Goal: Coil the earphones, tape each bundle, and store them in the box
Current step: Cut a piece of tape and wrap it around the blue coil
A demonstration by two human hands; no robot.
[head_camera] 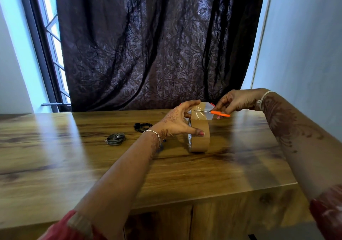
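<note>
A brown tape roll [200, 137] stands on edge on the wooden table [74, 165]. My left hand [177, 121] grips the roll with the thumb on its face and holds up a pulled strip of tape [199, 112] by the fingertips. My right hand [235, 101] holds orange-handled scissors [212, 112] with the blades across that strip. A grey coiled earphone bundle [115, 138] lies to the left on the table. A black coiled earphone bundle [142, 126] lies farther back, close to my left wrist. Behind the tape strip a clear box [211, 108] with a red edge is mostly hidden.
A dark patterned curtain [157, 45] hangs just behind the table's far edge. A barred window [50, 41] is at the left and a pale wall [305, 45] at the right. The table's near edge runs close to my forearms.
</note>
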